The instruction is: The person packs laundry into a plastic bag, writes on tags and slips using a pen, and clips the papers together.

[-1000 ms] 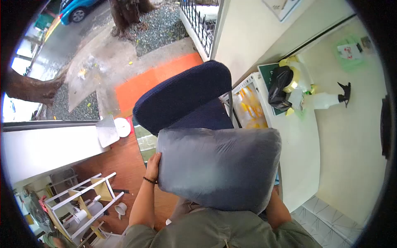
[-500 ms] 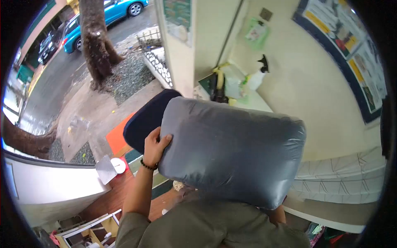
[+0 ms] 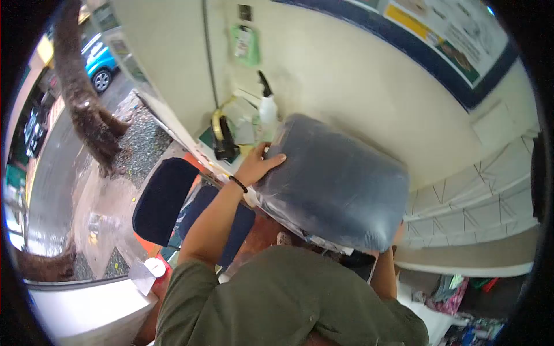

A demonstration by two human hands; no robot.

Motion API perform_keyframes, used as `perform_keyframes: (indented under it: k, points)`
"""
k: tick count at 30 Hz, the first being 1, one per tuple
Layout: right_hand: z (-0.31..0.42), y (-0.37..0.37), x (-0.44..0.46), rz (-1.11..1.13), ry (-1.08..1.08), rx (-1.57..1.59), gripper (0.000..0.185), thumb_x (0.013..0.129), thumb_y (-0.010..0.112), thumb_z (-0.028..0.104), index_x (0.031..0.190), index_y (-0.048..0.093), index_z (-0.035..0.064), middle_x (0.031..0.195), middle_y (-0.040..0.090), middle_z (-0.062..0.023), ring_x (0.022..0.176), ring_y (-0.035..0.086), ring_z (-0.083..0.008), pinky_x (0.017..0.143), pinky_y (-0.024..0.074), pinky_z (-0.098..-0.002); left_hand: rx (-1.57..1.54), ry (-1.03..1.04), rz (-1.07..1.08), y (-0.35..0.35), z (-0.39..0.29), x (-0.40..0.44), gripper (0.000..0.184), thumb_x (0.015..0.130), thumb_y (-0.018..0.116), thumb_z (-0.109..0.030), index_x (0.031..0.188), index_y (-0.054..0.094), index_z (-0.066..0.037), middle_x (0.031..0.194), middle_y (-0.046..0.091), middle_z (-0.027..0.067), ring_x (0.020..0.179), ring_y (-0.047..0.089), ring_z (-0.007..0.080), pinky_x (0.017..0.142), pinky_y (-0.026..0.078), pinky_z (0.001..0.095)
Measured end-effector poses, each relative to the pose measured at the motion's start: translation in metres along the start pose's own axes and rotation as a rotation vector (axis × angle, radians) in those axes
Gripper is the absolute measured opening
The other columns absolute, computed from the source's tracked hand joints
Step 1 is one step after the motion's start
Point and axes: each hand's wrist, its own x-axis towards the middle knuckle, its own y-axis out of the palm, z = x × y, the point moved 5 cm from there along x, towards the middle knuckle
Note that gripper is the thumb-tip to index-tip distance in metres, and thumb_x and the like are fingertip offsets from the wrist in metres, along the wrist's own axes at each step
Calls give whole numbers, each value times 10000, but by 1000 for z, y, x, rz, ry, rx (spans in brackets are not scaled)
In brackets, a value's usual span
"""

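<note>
We face a cream wall (image 3: 358,86) that runs from 12 to 3 o'clock, and through the opening at 10 o'clock we see a blue car (image 3: 99,63) on the street. A navy-framed board (image 3: 427,40) hangs on the wall at 1 o'clock. The dark blue chair (image 3: 164,199) stands at 8 to 9 o'clock, its back and seat both in view, and our green shirt (image 3: 277,300) fills 6 o'clock. We have the grey plastic-wrapped bundle (image 3: 340,184) tilted between our hands, just off the centre toward 3 o'clock; what lies under it is hidden. A white spray bottle (image 3: 267,109) stands upright at 12 o'clock, near the bundle. Our left hand (image 3: 258,167) grips the bundle's 9 o'clock end, thumb spread over the face and fingers curled round the edge. Our right hand (image 3: 399,232) is at its 4 o'clock corner, mostly covered, so we cannot tell how those fingers are set. A dark beaded bracelet (image 3: 238,184) circles our left wrist.
</note>
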Motion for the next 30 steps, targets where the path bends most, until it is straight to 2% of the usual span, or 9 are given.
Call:
perform_keyframes:
  k: [7,11,15,18,20,22,25,28,30]
  points:
    - [34,-54,-3,-111,-150,-29,431,949,615,218,1352,531,88,1356,546,-120,1206,537,-290,1042,402,-360,70,12,17,35,-54,21,742,808,715,-505,1277,544,44,1066,639,258,957,649,313,812,513,387]
    - [114,-147,-29,-562,-274,-8,424,891,671,49,1304,571,47,1386,535,-139,1224,539,-285,1062,379,-339,61,-22,91,36,-52,26,696,833,696,-472,1295,539,24,1145,597,286,1033,620,353,870,490,398]
    - [298,-169,-116,-834,-971,-96,454,970,581,249,1359,528,20,1432,495,-169,1347,437,-315,1111,319,-452,472,302,-149,29,-86,17,678,845,670,-401,1381,476,-33,1310,484,314,1187,506,427,1002,397,475]
    - [366,-133,-150,-992,-1112,-221,562,978,517,406,1411,488,50,1482,438,-181,1423,332,-333,1141,251,-506,526,578,-317,34,-155,-21,731,831,653,-380,1462,402,-111,1424,391,299,1301,380,479,1067,312,555]
    - [360,-81,-117,-797,-987,-384,656,958,492,498,1452,437,70,1517,386,-192,1453,268,-353,1159,200,-527,650,668,-215,42,-179,-32,730,858,654,-431,1466,405,-113,1506,308,282,1374,315,479,1105,310,522]
    - [359,14,-90,16,-621,-810,686,952,488,507,1478,395,77,1530,365,-188,1455,254,-367,1163,195,-525,728,614,-36,57,-155,-24,758,844,659,-470,1467,408,-118,1492,335,273,1375,310,482,1083,317,551]
    - [349,36,-71,-56,-720,-795,699,953,475,527,1482,383,79,1534,362,-176,1449,267,-366,1156,209,-540,691,587,100,49,-124,-2,763,863,639,-507,1471,398,-113,1505,310,291,1380,301,498,1094,327,537]
    - [359,36,-62,70,-554,-793,682,953,481,533,1473,404,99,1538,359,-165,1450,272,-353,1152,215,-538,496,629,132,35,-111,7,740,886,629,-487,1476,390,-110,1510,299,305,1387,298,498,1125,305,515]
    - [385,36,-69,-41,-701,-740,667,953,484,534,1465,420,112,1538,357,-167,1440,290,-357,1152,213,-536,375,658,172,27,-102,9,694,912,621,-418,1480,383,-99,1497,314,315,1404,297,461,1160,259,482]
